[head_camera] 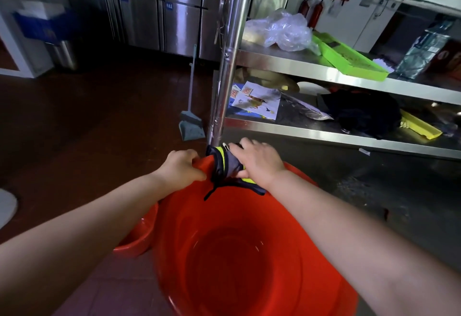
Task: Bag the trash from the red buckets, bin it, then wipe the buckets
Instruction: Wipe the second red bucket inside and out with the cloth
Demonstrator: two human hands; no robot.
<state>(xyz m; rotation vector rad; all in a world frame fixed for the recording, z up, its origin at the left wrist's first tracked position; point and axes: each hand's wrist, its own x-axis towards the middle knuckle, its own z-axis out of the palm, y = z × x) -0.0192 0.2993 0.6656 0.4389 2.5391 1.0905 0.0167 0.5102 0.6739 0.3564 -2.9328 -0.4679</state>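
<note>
Nearest, the big red bucket [239, 253] sits on the floor, seemingly without trash; left hand [180, 168] grips its far rim while right hand [257, 163] presses a dark-and-yellow cloth [224, 166] there; leaning too hard could tip it

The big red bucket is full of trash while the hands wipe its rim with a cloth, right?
Not quite. The head view shows the big red bucket is empty inside. The left hand grips its rim and the right hand presses the cloth on it.
</note>
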